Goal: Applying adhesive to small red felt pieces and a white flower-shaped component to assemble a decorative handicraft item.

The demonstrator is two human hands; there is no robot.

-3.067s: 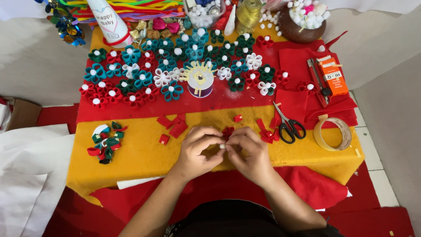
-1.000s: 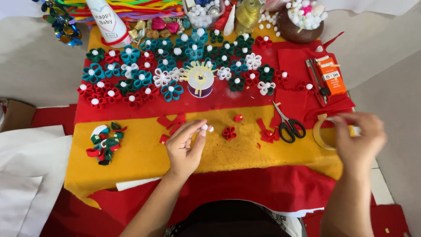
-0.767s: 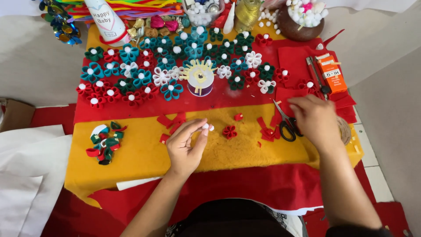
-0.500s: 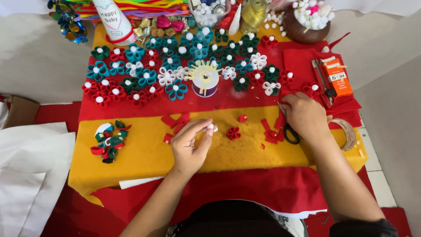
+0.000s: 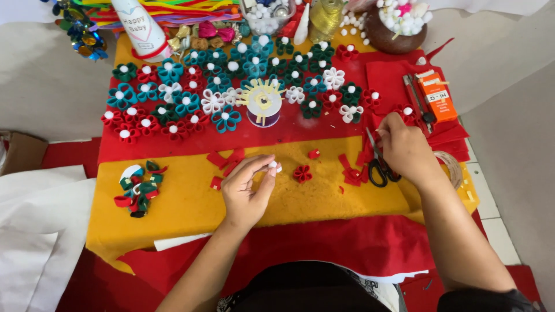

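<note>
Pinching a small white pompom point(image 5: 273, 166) in our left hand point(image 5: 247, 193) above the yellow felt worktop point(image 5: 191, 205), beside the red felt flower point(image 5: 302, 173), we reach our right hand point(image 5: 404, 149) onto the black-handled scissors point(image 5: 378, 164), fingers seemingly curled around them.

Single head view, worn on person, looking steeply down from above onto table point(image 5: 191, 208). Faces away from body: torso at bottom edge, table's far side at top. Near: forearms fill lower frame. No second view to share scene.
</note>
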